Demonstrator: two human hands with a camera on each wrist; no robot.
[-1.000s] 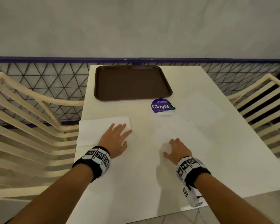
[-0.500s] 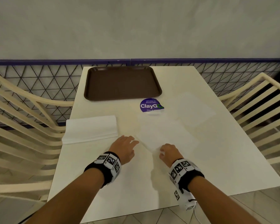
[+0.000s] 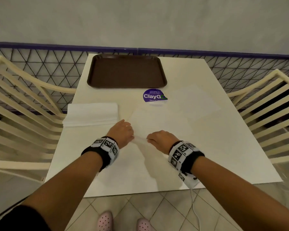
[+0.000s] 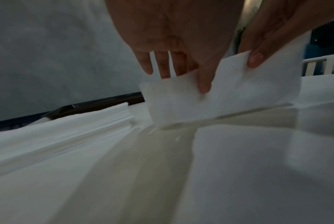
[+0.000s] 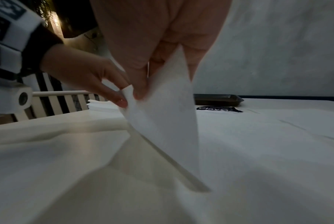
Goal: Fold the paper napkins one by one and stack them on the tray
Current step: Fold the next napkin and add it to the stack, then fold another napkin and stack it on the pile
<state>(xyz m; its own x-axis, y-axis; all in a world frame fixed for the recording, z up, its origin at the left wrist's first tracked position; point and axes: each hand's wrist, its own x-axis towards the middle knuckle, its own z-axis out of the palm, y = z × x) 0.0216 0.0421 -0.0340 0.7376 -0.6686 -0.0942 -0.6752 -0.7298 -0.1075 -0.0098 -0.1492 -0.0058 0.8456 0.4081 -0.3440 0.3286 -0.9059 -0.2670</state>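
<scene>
One white paper napkin (image 3: 158,124) lies spread at the middle of the white table (image 3: 157,180). My left hand (image 3: 130,135) and right hand (image 3: 149,140) pinch its near edge side by side and hold that edge up off the table. In the left wrist view the thumb (image 4: 204,84) presses the raised napkin (image 4: 229,98) against the fingers behind it. In the right wrist view the napkin (image 5: 162,109) stands up from the table between thumb and fingers. A brown tray (image 3: 126,70) sits at the far edge with nothing on it. A stack of napkins (image 3: 92,114) lies at the left edge.
A second flat napkin (image 3: 195,100) lies right of the spread one. A purple round sticker (image 3: 154,95) is on the table in front of the tray. Cream slatted chairs stand left (image 3: 23,105) and right (image 3: 270,114). A mesh fence runs behind the table.
My left hand left the napkin stack and came over to the spread napkin's near edge. Both hands went from resting on the table to pinching and lifting that edge.
</scene>
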